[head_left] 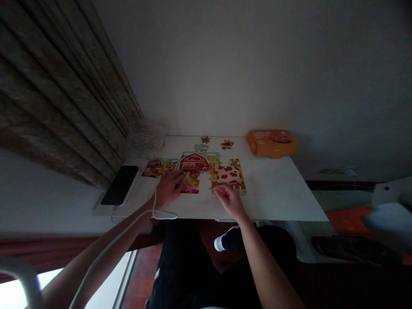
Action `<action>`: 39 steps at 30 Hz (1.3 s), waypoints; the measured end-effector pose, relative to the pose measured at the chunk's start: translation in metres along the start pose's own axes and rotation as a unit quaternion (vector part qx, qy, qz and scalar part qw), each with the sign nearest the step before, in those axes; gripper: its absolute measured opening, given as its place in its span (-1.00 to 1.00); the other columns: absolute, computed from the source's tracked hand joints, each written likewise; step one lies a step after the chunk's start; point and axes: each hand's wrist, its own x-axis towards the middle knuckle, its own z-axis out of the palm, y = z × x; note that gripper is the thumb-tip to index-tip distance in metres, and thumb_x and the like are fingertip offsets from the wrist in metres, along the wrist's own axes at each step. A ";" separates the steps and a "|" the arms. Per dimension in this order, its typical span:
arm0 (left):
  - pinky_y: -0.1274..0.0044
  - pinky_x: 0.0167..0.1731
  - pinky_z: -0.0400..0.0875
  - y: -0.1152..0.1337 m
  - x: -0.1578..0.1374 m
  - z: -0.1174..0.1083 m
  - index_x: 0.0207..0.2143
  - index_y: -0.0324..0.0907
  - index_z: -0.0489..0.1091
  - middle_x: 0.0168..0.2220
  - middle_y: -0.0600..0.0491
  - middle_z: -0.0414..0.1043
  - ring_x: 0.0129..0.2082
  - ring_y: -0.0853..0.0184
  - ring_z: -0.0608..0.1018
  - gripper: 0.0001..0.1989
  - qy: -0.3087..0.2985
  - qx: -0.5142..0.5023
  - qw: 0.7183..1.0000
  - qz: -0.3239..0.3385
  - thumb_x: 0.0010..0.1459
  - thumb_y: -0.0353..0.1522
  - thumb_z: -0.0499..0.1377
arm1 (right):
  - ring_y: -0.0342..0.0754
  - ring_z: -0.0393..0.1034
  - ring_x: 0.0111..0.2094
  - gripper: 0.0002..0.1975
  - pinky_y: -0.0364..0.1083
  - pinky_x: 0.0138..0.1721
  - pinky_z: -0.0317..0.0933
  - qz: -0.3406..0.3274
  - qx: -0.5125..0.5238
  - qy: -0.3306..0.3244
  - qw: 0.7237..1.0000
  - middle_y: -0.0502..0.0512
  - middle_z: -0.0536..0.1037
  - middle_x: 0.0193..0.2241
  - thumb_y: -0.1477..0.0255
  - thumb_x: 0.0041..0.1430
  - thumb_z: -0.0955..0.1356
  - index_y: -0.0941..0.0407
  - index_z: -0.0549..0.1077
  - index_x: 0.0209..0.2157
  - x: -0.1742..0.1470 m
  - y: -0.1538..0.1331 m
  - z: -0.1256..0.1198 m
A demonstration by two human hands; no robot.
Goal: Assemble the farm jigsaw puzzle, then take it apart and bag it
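Note:
A partly joined farm jigsaw puzzle lies on the white table. Its left section [194, 165] shows a red barn, and its right section [228, 174] shows a brown-spotted cow; a gap runs between their lower halves. My left hand [169, 185] rests with fingers spread at the barn section's left edge. Over the cow section's lower edge, my right hand [228, 196] has its fingers curled together, hiding what they hold, if anything. Beside my left hand lies a picture card [159, 166]. Loose puzzle pieces [227, 144] are scattered beyond the puzzle, near the wall.
An orange box [272, 143] stands at the table's back right. At the left are a phone [120, 185] and a clear bubble-wrap bundle [146, 136]. A white cable [154, 211] loops across my left forearm. Curtains [64, 73] hang on the left.

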 end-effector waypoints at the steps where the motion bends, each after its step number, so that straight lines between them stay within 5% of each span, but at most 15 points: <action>1: 0.14 0.28 0.15 0.000 -0.001 0.000 0.10 -0.12 0.49 0.17 -0.11 0.48 0.17 0.09 0.44 -0.56 0.000 0.000 1.000 -0.001 0.39 -0.16 -0.05 | -0.03 0.44 -0.43 -0.65 -0.11 -0.41 0.26 -0.001 -0.003 -0.003 1.000 0.08 0.58 -0.43 0.07 0.28 0.37 0.07 0.56 -0.21 0.000 0.001 0.000; 31: 0.14 0.30 0.12 0.006 0.000 0.002 0.11 -0.06 0.48 0.15 -0.07 0.53 0.20 0.13 0.47 -0.62 -0.014 0.001 1.000 0.016 0.39 -0.25 -0.01 | 0.00 0.50 -0.45 -0.74 -0.08 -0.41 0.30 -0.004 -0.052 -0.009 0.999 0.11 0.64 -0.43 0.17 0.29 0.35 0.04 0.59 -0.25 0.001 -0.003 0.001; 39: 0.15 0.36 0.05 0.005 0.002 0.001 0.29 -0.09 0.34 0.33 -0.11 0.31 0.33 0.12 0.34 -0.51 -0.024 0.006 0.998 0.050 0.35 -0.26 0.03 | 0.00 0.47 -0.47 -0.64 -0.09 -0.44 0.29 -0.002 -0.027 0.015 1.000 0.09 0.59 -0.48 0.06 0.30 0.34 0.05 0.57 -0.29 0.000 -0.004 0.001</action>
